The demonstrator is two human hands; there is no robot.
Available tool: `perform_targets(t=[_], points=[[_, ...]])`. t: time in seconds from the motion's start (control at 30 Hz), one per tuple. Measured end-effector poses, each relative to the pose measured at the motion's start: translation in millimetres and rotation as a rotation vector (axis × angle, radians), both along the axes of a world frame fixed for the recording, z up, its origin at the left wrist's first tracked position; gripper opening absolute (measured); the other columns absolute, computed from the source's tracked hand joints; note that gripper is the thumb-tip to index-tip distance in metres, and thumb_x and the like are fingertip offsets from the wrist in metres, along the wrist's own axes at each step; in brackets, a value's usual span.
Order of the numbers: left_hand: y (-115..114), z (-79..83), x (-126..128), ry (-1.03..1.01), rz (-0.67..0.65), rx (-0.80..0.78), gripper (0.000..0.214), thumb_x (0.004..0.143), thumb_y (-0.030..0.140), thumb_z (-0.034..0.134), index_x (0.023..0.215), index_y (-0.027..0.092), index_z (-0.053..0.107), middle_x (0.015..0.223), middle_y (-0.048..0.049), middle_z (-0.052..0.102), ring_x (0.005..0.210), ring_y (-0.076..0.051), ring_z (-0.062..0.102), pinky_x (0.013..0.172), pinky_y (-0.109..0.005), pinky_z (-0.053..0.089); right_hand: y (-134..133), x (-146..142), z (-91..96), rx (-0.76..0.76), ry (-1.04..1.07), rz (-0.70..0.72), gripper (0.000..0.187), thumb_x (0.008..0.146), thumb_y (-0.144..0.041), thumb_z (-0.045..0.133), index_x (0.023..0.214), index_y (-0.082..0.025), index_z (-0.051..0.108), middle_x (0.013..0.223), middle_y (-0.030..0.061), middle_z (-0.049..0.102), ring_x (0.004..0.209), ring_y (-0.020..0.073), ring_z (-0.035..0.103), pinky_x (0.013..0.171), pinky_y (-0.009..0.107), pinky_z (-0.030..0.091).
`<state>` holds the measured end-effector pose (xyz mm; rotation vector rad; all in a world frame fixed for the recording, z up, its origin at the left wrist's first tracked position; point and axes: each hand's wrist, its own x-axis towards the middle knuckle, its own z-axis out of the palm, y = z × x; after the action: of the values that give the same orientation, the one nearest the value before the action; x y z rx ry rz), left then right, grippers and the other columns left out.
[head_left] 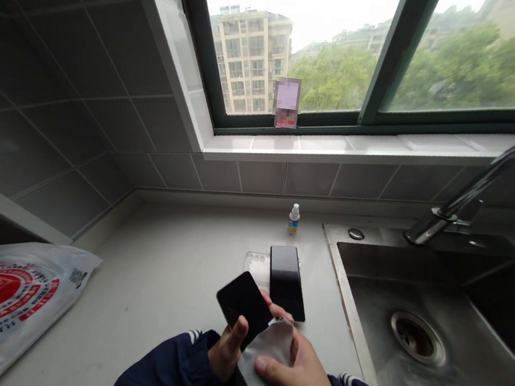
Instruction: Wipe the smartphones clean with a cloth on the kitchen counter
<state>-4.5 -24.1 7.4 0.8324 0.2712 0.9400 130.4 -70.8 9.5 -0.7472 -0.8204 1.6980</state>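
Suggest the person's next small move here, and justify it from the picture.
Probably the right hand should draw the grey cloth across the held phone: the left hand grips that phone, and the cloth is at its near end.

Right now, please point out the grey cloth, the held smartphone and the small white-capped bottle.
Grey cloth (268,343): head view, upper half of its visible face.
Held smartphone (242,304): head view, middle of its black face.
Small white-capped bottle (293,224): head view, its label.
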Motion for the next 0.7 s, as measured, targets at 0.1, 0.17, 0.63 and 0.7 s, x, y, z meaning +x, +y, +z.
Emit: perform_targets(t=[0.1, 0.17, 0.63, 0.7], points=[[1.3, 1.9, -1.2, 0.073, -0.032, 0.075, 0.05, 0.084, 0.057, 0.054, 0.118, 0.021, 0.048, 0.112, -0.0155, 0.066, 0.114, -0.035, 0.057, 0.1, -0.059, 0.037, -2.1, -1.8, -1.6, -0.024, -0.015, 0.032, 0.086, 0.07, -0.034, 0.084, 0.143, -0.024, 0.04, 0.135, 0.0113, 0.057, 0.12, 0.0315, 0.058, 0.098, 0.044, 0.047], [2.5, 0.4, -2.3, 0.112, -0.041, 0.068, 0.048, 0.086, 0.055, 0.053, 0.118, 0.02, 0.048, 0.112, -0.0158, 0.066, 0.111, -0.034, 0.059, 0.099, -0.059, 0.038, -3.0, -1.5, -5.2, -0.035, -0.072, 0.026, 0.079, 0.073, -0.036, 0.082, 0.14, -0.021, 0.044, 0.125, 0.0114, 0.065, 0.114, 0.0311, 0.062, 0.097, 0.044, 0.048], [2.3, -6.5, -6.1, 0.093, -0.042, -0.071, 0.042, 0.091, 0.049, 0.047, 0.122, 0.021, 0.048, 0.115, -0.0132, 0.064, 0.111, -0.03, 0.06, 0.103, -0.054, 0.037, -0.2, -1.4, -9.2, -0.035, -0.029, -0.068, 0.06, 0.082, -0.043, 0.072, 0.135, -0.025, 0.052, 0.147, 0.0078, 0.046, 0.134, 0.0291, 0.044, 0.11, 0.041, 0.036], [3.0, -1.2, -6.2, 0.154, -0.046, -0.007, 0.039, 0.09, 0.046, 0.049, 0.119, 0.02, 0.049, 0.113, -0.0144, 0.066, 0.114, -0.032, 0.058, 0.103, -0.056, 0.036, -1.7, -0.8, -5.2, -0.01, -0.014, -0.011, 0.076, 0.075, -0.035, 0.08, 0.14, -0.024, 0.044, 0.141, 0.0109, 0.052, 0.124, 0.0301, 0.055, 0.102, 0.042, 0.043]])
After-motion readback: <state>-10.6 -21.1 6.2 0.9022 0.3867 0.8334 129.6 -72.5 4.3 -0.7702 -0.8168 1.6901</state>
